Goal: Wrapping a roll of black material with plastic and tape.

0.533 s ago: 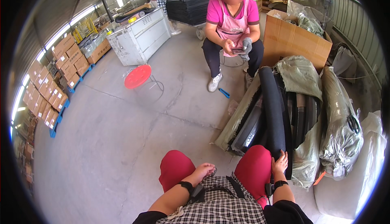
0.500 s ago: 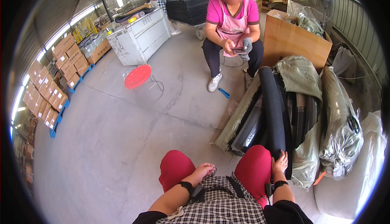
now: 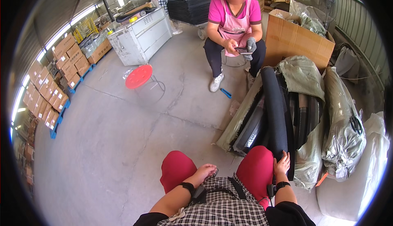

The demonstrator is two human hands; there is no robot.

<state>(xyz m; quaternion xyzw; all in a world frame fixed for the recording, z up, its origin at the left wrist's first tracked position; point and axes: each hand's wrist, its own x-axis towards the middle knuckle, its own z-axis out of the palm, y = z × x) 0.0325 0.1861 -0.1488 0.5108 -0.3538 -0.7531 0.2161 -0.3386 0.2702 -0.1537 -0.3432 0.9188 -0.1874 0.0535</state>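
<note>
My left hand rests on my lap by the edge of my checked apron, its fingers curled in. Whether anything is inside those fingers is hidden. On the right, my right hand lies against the lower end of a long dark roll of material, its fingers stretched out and a little apart. That roll leans away from me, beside my right knee, over an opened sack of several similar dark rolls. A wrapped roll with black-handled scissors on it stands farther right.
Ahead, a seated person in a pink apron handles a phone. A blue tool lies on the floor near their feet. There are a red stool, a grey metal cabinet, a large carton and stacked boxes.
The seated person's hands and phone have shifted slightly. At the back, another person's gloved hand has moved a little right over the black stack. My own hands stay in place.
</note>
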